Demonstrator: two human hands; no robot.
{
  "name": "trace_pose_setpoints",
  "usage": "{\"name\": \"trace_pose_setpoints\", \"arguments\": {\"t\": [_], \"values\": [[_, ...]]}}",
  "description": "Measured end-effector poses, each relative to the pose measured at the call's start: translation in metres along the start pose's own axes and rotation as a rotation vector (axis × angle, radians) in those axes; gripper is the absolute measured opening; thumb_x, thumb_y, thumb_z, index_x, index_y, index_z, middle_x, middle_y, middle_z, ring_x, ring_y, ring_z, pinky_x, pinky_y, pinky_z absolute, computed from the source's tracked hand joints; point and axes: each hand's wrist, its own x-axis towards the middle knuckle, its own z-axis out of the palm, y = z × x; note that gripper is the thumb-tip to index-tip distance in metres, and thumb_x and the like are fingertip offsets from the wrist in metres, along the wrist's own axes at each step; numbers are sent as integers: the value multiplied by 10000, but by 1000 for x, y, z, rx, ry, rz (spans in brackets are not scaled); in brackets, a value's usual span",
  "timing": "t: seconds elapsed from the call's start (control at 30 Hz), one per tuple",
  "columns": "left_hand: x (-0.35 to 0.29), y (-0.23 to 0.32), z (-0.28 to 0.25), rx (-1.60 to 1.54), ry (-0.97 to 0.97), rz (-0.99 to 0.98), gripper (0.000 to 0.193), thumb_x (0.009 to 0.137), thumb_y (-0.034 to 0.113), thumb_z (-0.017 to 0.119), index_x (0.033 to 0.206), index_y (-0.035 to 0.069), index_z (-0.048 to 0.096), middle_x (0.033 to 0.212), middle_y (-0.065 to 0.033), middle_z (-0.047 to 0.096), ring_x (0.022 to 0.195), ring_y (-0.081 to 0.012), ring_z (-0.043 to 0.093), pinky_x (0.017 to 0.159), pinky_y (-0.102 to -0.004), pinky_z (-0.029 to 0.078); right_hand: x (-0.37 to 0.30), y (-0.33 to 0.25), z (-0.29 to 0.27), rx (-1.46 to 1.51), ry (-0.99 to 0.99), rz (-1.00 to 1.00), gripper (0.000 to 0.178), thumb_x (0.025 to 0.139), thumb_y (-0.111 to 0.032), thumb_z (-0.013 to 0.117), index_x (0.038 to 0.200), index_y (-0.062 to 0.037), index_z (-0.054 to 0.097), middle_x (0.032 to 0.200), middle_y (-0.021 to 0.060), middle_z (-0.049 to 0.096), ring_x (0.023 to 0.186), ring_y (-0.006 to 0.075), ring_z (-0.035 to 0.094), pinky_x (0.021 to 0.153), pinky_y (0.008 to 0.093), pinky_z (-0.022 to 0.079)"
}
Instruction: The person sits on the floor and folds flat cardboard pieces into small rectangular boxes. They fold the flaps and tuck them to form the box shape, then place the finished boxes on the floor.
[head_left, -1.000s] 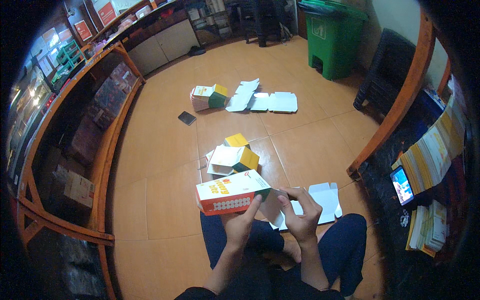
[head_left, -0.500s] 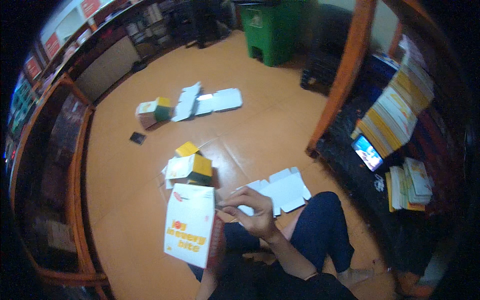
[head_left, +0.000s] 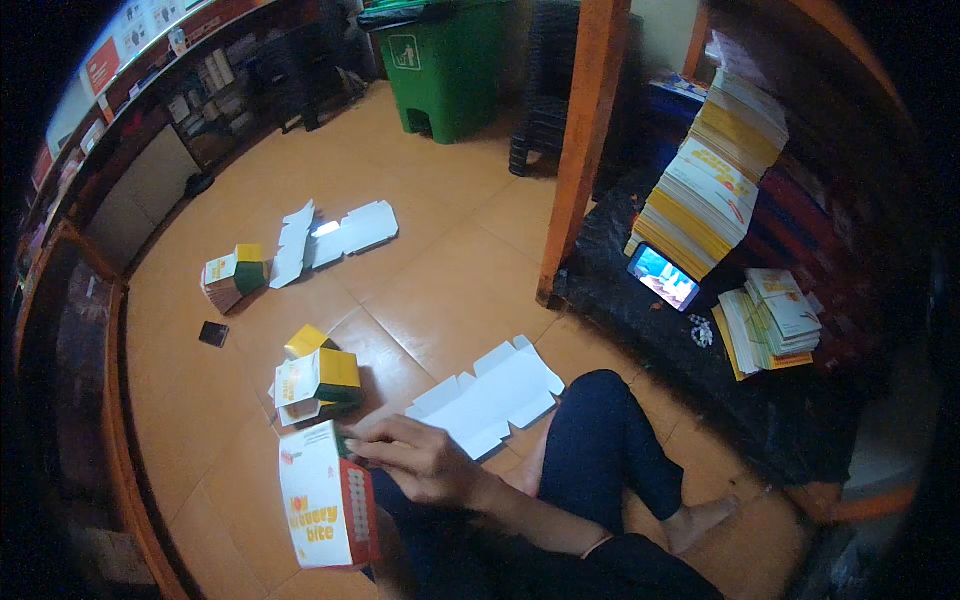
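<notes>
Carton of white, red and dark-green cardboard (head_left: pixel 322 500) swings round, low in the view and over the lap! A second ago it lay lengthwise with its red side toward the camera; now the white lettered face is up and the green end points away, toward the floor ahead. The camera has swung right too, so everything on the floor slides left in the picture, yet the flat white cardboard blank with notched edges (head_left: pixel 485 395) and the white-and-yellow paired cartons (head_left: pixel 300 382) look unmoved. For the work in hand, I'd judge attention is on that green end, with this carton not yet set down.

And the bare right hand (head_left: pixel 425 462) is right there, fingers bunched and, it seems, pinching the edge of the green end.

Now, the hidden stuff. The left hand is lost behind the carton; just a dim strip of forearm shows beneath, so I can't tell how its fingers are placed. The right thumb is hard to pick out, and whether the green end is fully folded can't be made out. The carton's far side and underside are out of sight, and the left edge of the view falls into darkness.
</notes>
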Motion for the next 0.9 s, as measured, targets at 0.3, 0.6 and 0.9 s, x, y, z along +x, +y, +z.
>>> {"name": "trace_pose_setpoints", "arguments": {"t": [0.3, 0.6, 0.9], "values": [[15, -23, -8, 714, -159, 290, 347, 963, 195, 665, 1246, 10, 588, 1234, -166, 635, 1136, -301, 618, 933, -456, 504, -7, 13, 4, -145, -162, 242, 600, 937, -82, 615, 1453, -45, 311, 1328, 300, 552, 1077, 472, 650, 854, 485, 583], [16, 26, 3, 464, -564, 286, 549, 824, 184, 812, 1284, 22, 561, 1212, -158, 634, 1141, -295, 618, 980, -445, 498, 6, 10, -13, 240, -32, 328, 523, 992, -147, 596, 1435, -82, 324, 1171, 208, 663, 1039, 314, 709, 847, 409, 586], [9, 19, 12, 205, -332, 108, 472, 873, 165, 734, 1280, 6, 555, 1222, -150, 630, 1138, -281, 609, 972, -436, 498, 4, 0, -19, 215, 107, 408, 327, 1003, -264, 624, 1171, 16, 601, 1018, 142, 680, 980, 226, 702, 828, 349, 582]]}}
